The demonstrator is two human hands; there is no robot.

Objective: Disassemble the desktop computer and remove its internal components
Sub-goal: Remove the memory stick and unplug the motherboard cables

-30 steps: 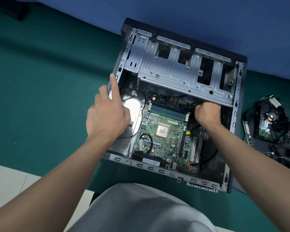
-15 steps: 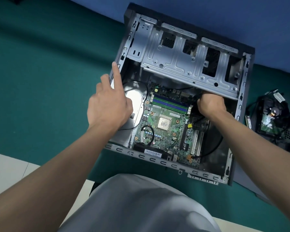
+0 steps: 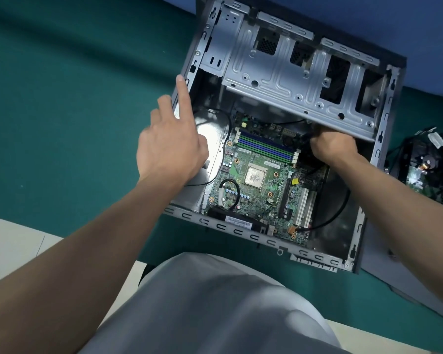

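An open desktop case (image 3: pixel 376 139) lies on its side on a green mat. Inside sits a green motherboard (image 3: pixel 256 195) with a bare silver CPU (image 3: pixel 254 176) and blue and green memory slots (image 3: pixel 266 146). A grey metal drive cage (image 3: pixel 274 70) spans the far half. My left hand (image 3: pixel 169 149) rests on the case's left wall, index finger stretched along the rim, holding nothing. My right hand (image 3: pixel 333 146) is a fist under the drive cage edge, closed around a black cable connector (image 3: pixel 306 137) at the board's right side. The fingertips are hidden.
Removed parts with a tangle of black cables (image 3: pixel 425 162) lie on the mat right of the case. A black cable (image 3: pixel 335 213) loops across the case floor. My grey-clothed knee (image 3: pixel 215 302) fills the lower middle. A blue wall (image 3: pixel 368 19) runs behind.
The view has drifted, so the case sits higher and farther right in frame. Both hands keep their places on the case wall and at the cable connector.
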